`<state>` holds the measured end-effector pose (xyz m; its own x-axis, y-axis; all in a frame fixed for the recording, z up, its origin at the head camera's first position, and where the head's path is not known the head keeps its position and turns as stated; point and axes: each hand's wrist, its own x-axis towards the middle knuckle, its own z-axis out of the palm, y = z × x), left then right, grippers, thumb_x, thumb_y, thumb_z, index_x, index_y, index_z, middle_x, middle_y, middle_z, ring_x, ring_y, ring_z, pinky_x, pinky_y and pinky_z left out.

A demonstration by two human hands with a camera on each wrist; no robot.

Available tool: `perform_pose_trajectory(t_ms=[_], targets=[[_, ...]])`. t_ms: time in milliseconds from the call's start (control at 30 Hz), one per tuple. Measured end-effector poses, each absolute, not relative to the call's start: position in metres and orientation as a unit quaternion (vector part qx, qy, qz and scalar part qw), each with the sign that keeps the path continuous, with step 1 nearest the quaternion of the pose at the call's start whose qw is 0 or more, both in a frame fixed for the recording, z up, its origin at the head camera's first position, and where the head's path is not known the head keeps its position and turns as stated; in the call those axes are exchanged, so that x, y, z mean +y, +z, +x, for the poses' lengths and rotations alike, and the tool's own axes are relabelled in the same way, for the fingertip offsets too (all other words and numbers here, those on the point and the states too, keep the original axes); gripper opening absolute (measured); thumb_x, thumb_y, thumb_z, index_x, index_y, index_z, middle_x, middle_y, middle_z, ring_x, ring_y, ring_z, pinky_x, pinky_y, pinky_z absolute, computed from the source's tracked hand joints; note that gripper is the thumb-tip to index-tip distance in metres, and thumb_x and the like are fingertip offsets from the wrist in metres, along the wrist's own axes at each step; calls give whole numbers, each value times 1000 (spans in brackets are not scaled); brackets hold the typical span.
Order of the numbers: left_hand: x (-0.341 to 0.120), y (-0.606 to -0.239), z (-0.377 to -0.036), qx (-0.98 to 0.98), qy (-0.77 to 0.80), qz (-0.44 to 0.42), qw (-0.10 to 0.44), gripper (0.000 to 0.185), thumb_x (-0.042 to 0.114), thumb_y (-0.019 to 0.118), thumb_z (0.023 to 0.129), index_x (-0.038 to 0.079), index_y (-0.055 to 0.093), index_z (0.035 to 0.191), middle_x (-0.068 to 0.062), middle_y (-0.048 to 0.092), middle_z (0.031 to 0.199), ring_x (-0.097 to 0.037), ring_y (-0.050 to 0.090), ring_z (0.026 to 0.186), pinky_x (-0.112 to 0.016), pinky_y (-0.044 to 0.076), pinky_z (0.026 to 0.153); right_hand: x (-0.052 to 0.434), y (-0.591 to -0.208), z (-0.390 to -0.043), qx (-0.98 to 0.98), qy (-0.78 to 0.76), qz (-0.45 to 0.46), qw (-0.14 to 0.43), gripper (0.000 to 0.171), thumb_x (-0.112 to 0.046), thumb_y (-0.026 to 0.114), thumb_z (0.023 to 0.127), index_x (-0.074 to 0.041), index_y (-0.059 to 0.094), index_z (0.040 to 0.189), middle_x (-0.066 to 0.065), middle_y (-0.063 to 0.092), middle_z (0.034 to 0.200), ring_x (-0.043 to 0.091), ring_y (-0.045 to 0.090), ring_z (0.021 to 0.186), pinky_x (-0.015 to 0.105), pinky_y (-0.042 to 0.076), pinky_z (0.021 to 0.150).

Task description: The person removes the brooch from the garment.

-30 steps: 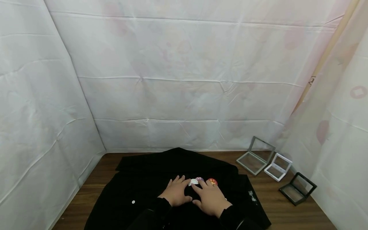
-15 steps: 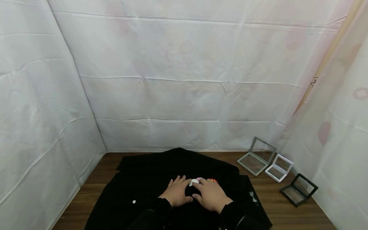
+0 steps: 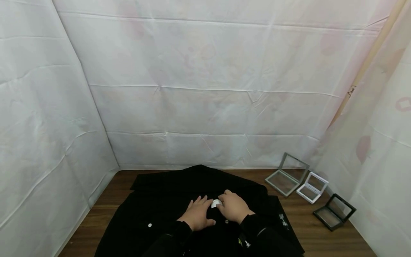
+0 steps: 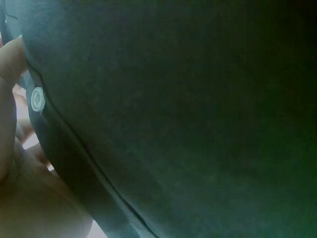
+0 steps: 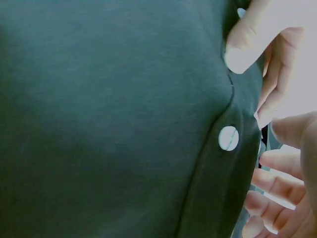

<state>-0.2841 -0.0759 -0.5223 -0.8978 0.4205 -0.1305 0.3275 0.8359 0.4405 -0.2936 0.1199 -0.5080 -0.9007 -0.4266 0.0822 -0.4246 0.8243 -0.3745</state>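
Two hands on black garment (image 3: 167,210), left hand (image 3: 196,215) flat, right hand (image 3: 233,207) grip curled pinching white badge (image 3: 216,203)

Right hand (image 3: 233,207) slid up and left over the jacket (image 3: 160,210), fingers curled, covering the red and purple badges.

black garment (image 3: 167,210), white button (image 5: 228,138), dark wood table (image 3: 302,214)
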Motion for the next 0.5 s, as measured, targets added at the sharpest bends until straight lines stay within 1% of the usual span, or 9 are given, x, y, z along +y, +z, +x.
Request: perform_pose_trajectory(t_ms=[67, 167, 300, 400, 500], targets=[[-76, -523, -284, 955, 197, 197, 101, 78, 44, 82, 88, 13, 51, 152, -15, 40, 161, -39, 33, 149, -65, 25, 118, 117, -505, -296, 956, -201, -213, 6, 30, -24, 68, 101, -1, 72, 121, 6, 63, 105, 19, 63, 85, 38, 55, 78], [-74, -522, -282, 965, 160, 196, 71, 80, 50, 82, 86, 15, 52, 152, -15, 41, 160, -39, 36, 148, -64, 30, 116, 113, -503, -301, 956, -215, -200, 6, 26, -21, 68, 100, 0, 74, 115, 6, 63, 102, 22, 65, 86, 41, 56, 79], [-74, -523, -281, 976, 112, 184, 37, 85, 60, 79, 83, 17, 53, 152, -15, 39, 161, -39, 36, 148, -65, 32, 114, 109, -503, -308, 957, -222, -184, 10, 23, -22, 71, 98, -2, 76, 108, 5, 63, 100, 21, 64, 84, 41, 56, 79], [-75, -524, -282, 979, 116, 164, 46, 88, 65, 78, 82, 17, 54, 151, -16, 38, 162, -43, 33, 148, -68, 29, 114, 107, -503, -311, 957, -229, -177, 18, 20, -21, 72, 97, -3, 77, 104, 4, 63, 98, 19, 62, 80, 40, 55, 77], [-77, -527, -283, 977, 140, 143, 71, 89, 66, 78, 81, 17, 54, 151, -17, 37, 163, -46, 30, 148, -72, 24, 114, 107, -504, -312, 955, -239, -175, 26, 16, -19, 72, 97, -4, 76, 103, 3, 61, 97, 17, 59, 77, 39, 53, 74]])
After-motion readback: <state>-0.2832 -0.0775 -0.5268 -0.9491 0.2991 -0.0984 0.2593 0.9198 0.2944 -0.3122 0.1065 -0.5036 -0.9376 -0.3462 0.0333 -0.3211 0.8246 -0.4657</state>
